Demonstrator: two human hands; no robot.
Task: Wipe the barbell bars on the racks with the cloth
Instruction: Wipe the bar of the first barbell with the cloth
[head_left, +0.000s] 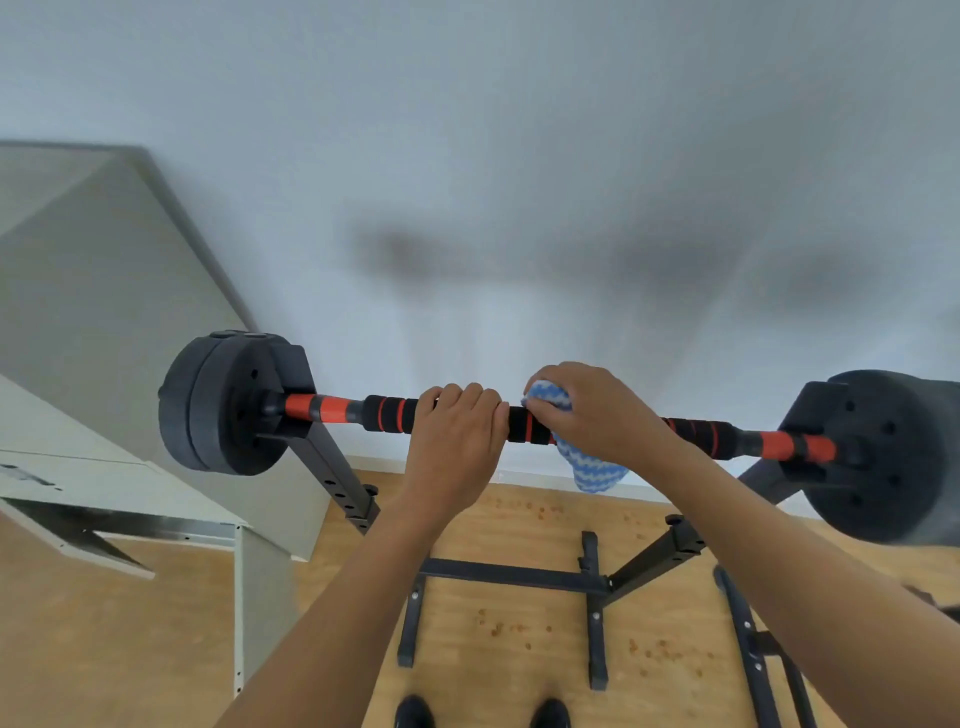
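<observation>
A barbell bar (384, 413) with black foam grips and red-orange bands lies across a black rack (332, 478), with dark weight plates (218, 405) on both ends. My left hand (457, 436) grips the bar near its middle, fingers curled over the top. Just to the right, my right hand (597, 410) holds a blue-and-white zigzag cloth (592, 470) wrapped against the bar; part of the cloth hangs below it.
A white wall rises right behind the bar. The rack's black base frame (519, 574) spreads over the wooden floor below. A pale metal cabinet or table (130, 499) stands at the left. A second black frame (753, 649) sits at the lower right.
</observation>
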